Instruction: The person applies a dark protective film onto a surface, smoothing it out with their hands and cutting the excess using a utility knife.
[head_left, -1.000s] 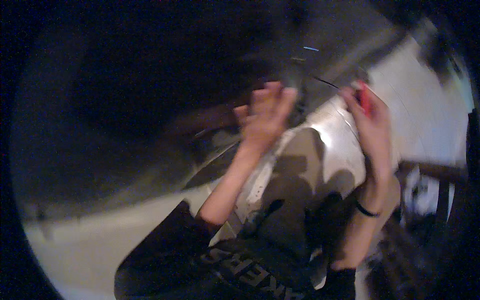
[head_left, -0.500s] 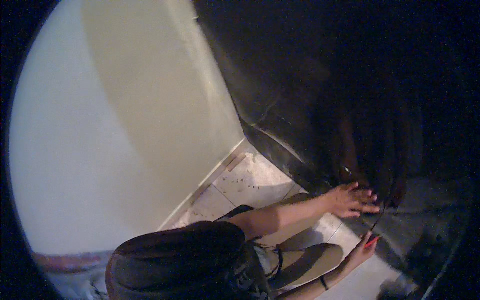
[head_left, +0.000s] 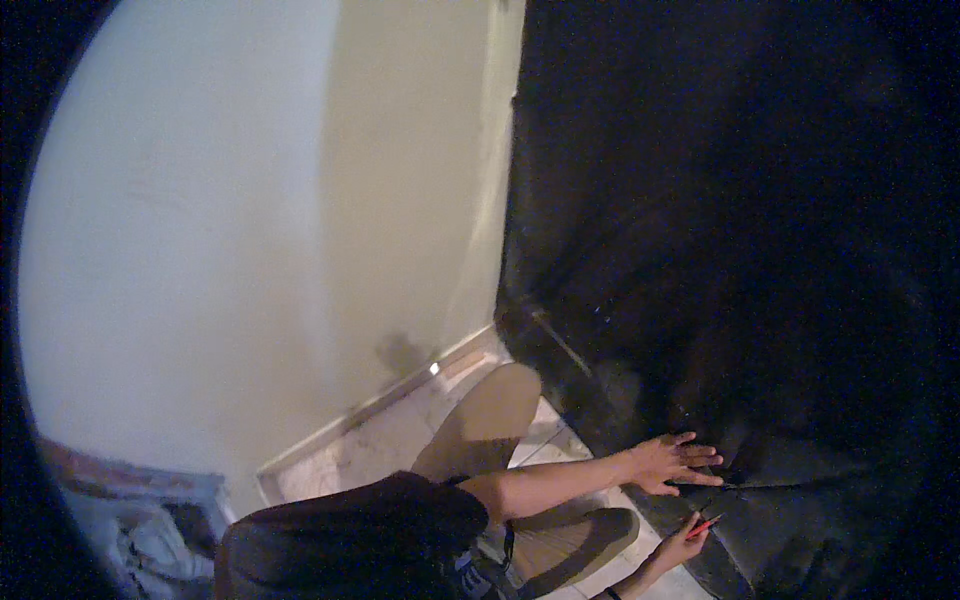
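My left hand (head_left: 675, 462) lies flat with fingers spread on the low edge of a big dark panel (head_left: 760, 250) that fills the right side of the view. Just below it, my right hand (head_left: 683, 545) is closed on a thin red-handled tool (head_left: 706, 523), whose tip points up toward the left hand's fingers. What the tip touches is too dark to tell. A dark band sits on my right wrist (head_left: 611, 592). My knee in tan trousers (head_left: 490, 420) is bent between the wall and the panel.
A pale wall (head_left: 250, 220) fills the left, meeting a light tiled floor (head_left: 400, 440) at a skirting strip (head_left: 380, 405). A crumpled bluish cloth or bag (head_left: 150, 530) lies at the lower left. A thin metal rod (head_left: 560, 340) leans at the panel's left edge.
The view has swung from the dark surface toward the wall. Both hands came down from a raised position to the panel's base; the right hand still grips the red tool.
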